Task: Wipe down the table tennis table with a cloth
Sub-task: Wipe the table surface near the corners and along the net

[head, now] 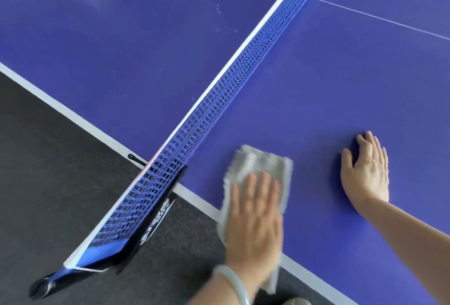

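Observation:
A blue table tennis table [328,90] with white edge lines fills most of the view. A grey fluffy cloth [258,166] lies at the table's near edge, close to the net, and part of it hangs over the edge. My left hand [255,217] presses flat on the cloth with straight fingers; a pale bangle circles its wrist. To the right, my right hand [365,170] rests flat on the bare table surface, fingers straight and together.
A blue net [219,100] with a white top band crosses the table diagonally. Its black clamp post [151,222] sticks out past the table edge at the lower left. Dark grey floor [48,170] lies below the table edge.

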`<action>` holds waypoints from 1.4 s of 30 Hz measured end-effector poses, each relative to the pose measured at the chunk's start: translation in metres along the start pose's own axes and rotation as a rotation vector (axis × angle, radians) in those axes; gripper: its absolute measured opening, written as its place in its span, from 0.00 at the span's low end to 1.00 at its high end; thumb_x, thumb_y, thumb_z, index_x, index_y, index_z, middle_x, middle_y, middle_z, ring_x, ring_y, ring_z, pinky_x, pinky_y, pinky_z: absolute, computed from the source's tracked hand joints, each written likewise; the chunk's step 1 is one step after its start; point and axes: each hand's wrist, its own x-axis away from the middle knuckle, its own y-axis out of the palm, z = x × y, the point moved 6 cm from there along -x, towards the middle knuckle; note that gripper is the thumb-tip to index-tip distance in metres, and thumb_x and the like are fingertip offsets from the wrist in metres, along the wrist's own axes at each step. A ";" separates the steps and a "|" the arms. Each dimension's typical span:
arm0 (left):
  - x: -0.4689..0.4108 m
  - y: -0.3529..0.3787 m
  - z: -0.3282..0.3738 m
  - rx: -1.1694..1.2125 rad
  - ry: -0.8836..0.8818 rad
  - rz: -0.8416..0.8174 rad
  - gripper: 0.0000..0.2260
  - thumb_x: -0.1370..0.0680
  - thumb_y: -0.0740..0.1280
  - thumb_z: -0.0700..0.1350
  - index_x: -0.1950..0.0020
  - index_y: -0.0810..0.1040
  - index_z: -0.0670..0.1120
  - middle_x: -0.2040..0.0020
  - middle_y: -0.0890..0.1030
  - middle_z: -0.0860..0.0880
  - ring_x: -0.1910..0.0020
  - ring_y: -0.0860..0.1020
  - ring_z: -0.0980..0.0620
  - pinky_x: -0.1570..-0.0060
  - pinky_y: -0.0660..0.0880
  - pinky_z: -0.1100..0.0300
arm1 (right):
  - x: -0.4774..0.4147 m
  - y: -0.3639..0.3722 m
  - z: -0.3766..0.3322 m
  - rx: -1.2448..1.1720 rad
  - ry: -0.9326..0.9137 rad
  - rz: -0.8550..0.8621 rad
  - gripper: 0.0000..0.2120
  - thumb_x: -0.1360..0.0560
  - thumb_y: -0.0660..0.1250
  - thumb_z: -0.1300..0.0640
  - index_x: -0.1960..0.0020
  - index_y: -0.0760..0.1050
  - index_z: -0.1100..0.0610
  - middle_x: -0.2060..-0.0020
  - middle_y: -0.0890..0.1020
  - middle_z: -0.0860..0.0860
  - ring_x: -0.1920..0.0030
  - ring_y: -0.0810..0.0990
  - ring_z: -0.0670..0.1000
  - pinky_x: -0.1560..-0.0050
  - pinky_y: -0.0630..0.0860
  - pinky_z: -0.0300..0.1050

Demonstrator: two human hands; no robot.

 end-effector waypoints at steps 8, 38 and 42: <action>-0.009 -0.017 -0.077 -0.151 -0.410 -0.116 0.31 0.20 0.33 0.56 0.21 0.34 0.41 0.24 0.35 0.31 0.23 0.36 0.32 0.25 0.45 0.36 | -0.002 0.000 0.001 0.006 -0.009 0.003 0.26 0.17 0.54 0.49 0.21 0.57 0.54 0.20 0.54 0.45 0.21 0.46 0.43 0.22 0.42 0.42; -0.083 -0.032 -0.116 -0.116 -0.609 -0.027 0.31 0.17 0.45 0.57 0.20 0.48 0.39 0.22 0.57 0.34 0.23 0.57 0.36 0.25 0.51 0.40 | -0.001 -0.004 -0.004 0.043 -0.035 0.009 0.26 0.18 0.57 0.51 0.23 0.59 0.58 0.20 0.56 0.49 0.21 0.49 0.47 0.21 0.44 0.45; -0.037 -0.024 -0.088 -0.063 -0.571 -0.013 0.31 0.18 0.44 0.56 0.20 0.54 0.38 0.24 0.62 0.34 0.25 0.62 0.37 0.26 0.56 0.40 | 0.000 -0.005 -0.006 0.027 -0.028 0.011 0.26 0.18 0.58 0.51 0.23 0.59 0.59 0.21 0.57 0.49 0.21 0.49 0.47 0.21 0.44 0.45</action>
